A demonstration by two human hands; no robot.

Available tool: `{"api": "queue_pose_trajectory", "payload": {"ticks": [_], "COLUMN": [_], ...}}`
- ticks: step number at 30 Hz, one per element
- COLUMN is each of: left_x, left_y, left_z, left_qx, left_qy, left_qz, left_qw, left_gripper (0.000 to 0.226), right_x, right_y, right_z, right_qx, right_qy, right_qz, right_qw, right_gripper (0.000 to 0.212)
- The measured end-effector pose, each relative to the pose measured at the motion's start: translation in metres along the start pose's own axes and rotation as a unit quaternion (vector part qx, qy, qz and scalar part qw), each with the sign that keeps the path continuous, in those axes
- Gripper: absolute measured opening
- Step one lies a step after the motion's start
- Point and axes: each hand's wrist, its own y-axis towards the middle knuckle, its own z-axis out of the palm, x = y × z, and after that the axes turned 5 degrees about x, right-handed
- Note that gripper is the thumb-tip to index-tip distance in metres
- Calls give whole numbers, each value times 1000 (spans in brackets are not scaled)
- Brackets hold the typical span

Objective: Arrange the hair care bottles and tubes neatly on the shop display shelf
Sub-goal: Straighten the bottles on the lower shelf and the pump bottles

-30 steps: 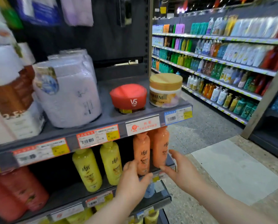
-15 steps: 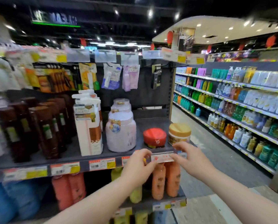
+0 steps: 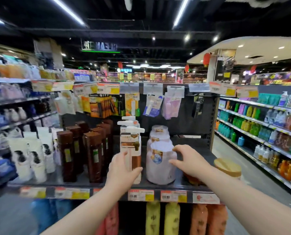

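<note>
A pale lilac jar point(image 3: 158, 168) stands at the front of the dark shelf point(image 3: 83, 181), with two like it behind. Left of it stands a white and brown pump-bottle pack point(image 3: 130, 141). My left hand point(image 3: 122, 168) is in front of that pack, fingers spread, thumb pointing at the jar's left side. My right hand point(image 3: 187, 160) is at the jar's upper right, fingers curved; whether it touches is blurred. Neither hand holds anything. A gold-lidded jar point(image 3: 227, 167) sits at the shelf's right end, and a red jar point(image 3: 192, 180) is mostly hidden under my right forearm.
Tall brown bottles point(image 3: 94, 155) and white tubes point(image 3: 34, 160) fill the shelf's left part. Sachets hang on hooks point(image 3: 151, 106) above. Yellow bottles point(image 3: 161, 217) and orange bottles point(image 3: 207, 219) stand on the shelf below. An aisle with stocked shelves point(image 3: 260, 126) runs along the right.
Both hands rose from the orange bottles on the lower shelf, past the price-tag strip, up to the lilac jar. The view tilted up and back.
</note>
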Motion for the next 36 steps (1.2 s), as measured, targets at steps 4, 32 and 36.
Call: {"api": "queue_pose_trajectory", "payload": {"ticks": [4,32,36], "left_x": [15,74,75], "left_y": [28,74,75], "left_z": [-17,13,11], "left_qx": [-19,128,120], "left_qy": [0,-124,-113], "left_qz": [-12,-58,-67], "left_qw": [1000,982,984], "left_gripper": [92,87,89], "right_x": [16,14,10], "right_y": [36,81,91], "right_z": [5,29,16], "right_qx": [14,83,118], "right_qy": [-13,-121,-127], "right_qz": [21,16,11], "right_qw": [1000,989,985], "right_gripper": [63,87,85]}}
